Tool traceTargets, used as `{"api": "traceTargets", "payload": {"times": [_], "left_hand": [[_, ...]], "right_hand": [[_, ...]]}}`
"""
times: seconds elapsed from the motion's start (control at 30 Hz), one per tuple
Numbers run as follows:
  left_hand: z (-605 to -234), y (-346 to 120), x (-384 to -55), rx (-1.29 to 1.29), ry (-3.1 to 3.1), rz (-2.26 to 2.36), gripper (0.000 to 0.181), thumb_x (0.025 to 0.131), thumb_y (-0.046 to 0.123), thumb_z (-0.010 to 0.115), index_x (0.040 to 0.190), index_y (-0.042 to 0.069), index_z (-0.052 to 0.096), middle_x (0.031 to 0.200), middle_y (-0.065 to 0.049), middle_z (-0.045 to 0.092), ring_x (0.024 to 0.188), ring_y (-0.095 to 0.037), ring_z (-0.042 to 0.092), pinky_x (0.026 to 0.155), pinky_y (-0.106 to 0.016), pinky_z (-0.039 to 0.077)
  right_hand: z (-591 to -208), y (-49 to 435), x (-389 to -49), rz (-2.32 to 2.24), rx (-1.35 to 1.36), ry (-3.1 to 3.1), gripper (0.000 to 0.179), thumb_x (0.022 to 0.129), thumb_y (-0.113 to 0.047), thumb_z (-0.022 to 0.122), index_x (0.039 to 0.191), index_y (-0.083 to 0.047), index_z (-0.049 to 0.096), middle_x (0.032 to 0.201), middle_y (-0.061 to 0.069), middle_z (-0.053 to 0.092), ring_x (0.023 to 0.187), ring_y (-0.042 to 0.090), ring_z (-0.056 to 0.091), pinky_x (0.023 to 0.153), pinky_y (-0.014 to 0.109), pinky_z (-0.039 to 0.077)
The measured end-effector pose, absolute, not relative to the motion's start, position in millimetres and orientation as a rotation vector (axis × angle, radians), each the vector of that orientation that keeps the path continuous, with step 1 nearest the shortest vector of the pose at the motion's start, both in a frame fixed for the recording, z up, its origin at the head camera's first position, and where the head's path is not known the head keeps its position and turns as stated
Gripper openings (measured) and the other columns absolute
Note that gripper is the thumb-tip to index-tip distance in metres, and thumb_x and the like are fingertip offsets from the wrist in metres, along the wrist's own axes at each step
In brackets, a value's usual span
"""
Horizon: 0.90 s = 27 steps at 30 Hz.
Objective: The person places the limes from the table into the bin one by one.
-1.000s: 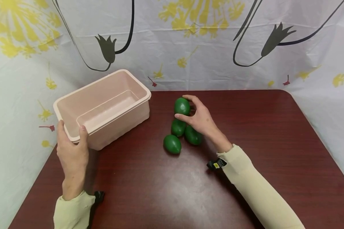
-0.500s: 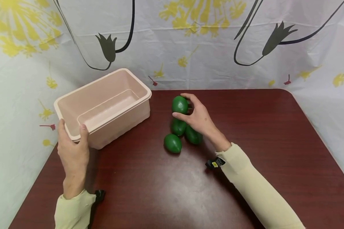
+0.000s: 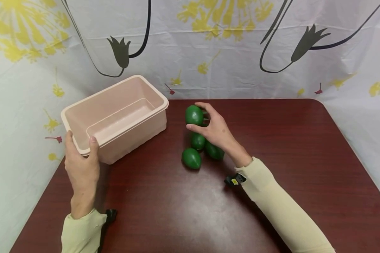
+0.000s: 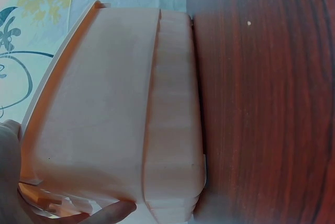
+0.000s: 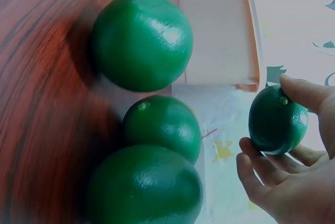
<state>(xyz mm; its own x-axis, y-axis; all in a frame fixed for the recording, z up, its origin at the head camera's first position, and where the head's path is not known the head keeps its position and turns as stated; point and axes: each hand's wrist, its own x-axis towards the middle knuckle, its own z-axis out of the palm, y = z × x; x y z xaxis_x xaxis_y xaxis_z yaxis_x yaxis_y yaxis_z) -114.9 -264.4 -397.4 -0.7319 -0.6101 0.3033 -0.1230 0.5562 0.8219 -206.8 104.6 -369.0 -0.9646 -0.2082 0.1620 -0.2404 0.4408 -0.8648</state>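
Note:
My right hand (image 3: 217,130) pinches a green lime (image 3: 194,115) between thumb and fingertips, raised above the table. In the right wrist view that held lime (image 5: 277,120) shows its stem nub. Below it lie three more limes: one in the middle (image 3: 197,141), another to the right (image 3: 214,151), partly behind my hand, and a third nearest me (image 3: 191,159). At the left, my left hand (image 3: 81,172) grips the near corner of a pale pink plastic bin (image 3: 136,135), thumb on the front side and fingers around the end. Nothing shows inside the bin.
The dark red wooden table (image 3: 164,203) has a rounded back right corner. A white cloth (image 3: 231,70) with printed flowers hangs behind it and along both sides. The bin stands near the back left edge.
My right hand has carried the lime left and slightly up, away from the other limes. My left hand keeps its grip on the bin, which stays in place.

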Motion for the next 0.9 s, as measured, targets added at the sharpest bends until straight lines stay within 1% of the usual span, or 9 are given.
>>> {"api": "traceTargets", "payload": {"times": [0.3,0.47,0.7,0.9], "left_hand": [[-398,-265,-115,0.585,-2.217,-1.105,0.075,0.095,0.051,0.059,0.163,0.030,0.035,0.165,0.001,0.044,0.148,-0.027,0.047,0.122,-0.052,0.035],[-398,-265,-114,0.582,-2.218,-1.106,0.075,0.095,0.051,0.059,0.163,0.030,0.035,0.165,0.001,0.044,0.148,-0.027,0.047,0.122,-0.052,0.034],[-398,-264,-114,0.580,-2.215,-1.100,0.075,0.095,0.052,0.059,0.163,0.029,0.035,0.165,0.000,0.044,0.148,-0.029,0.047,0.121,-0.053,0.035],[-397,-264,-114,0.580,-2.217,-1.105,0.076,0.095,0.052,0.059,0.163,0.029,0.035,0.166,0.001,0.044,0.148,-0.028,0.046,0.122,-0.052,0.034]], "right_hand": [[-369,99,-204,1.636,0.426,-2.643,0.074,0.086,-0.030,0.086,0.150,-0.025,0.049,0.144,0.005,0.058,0.119,0.030,0.068,0.100,0.048,0.055],[-369,96,-203,1.651,0.429,-2.639,0.076,0.086,-0.029,0.086,0.151,-0.023,0.048,0.144,0.007,0.058,0.118,0.031,0.068,0.100,0.050,0.055],[-370,92,-203,1.649,0.423,-2.642,0.078,0.087,-0.028,0.085,0.153,-0.020,0.046,0.145,0.011,0.057,0.121,0.033,0.067,0.103,0.050,0.054],[-369,89,-202,1.657,0.432,-2.634,0.076,0.086,-0.027,0.086,0.152,-0.020,0.048,0.144,0.010,0.058,0.121,0.033,0.067,0.104,0.053,0.053]]}}
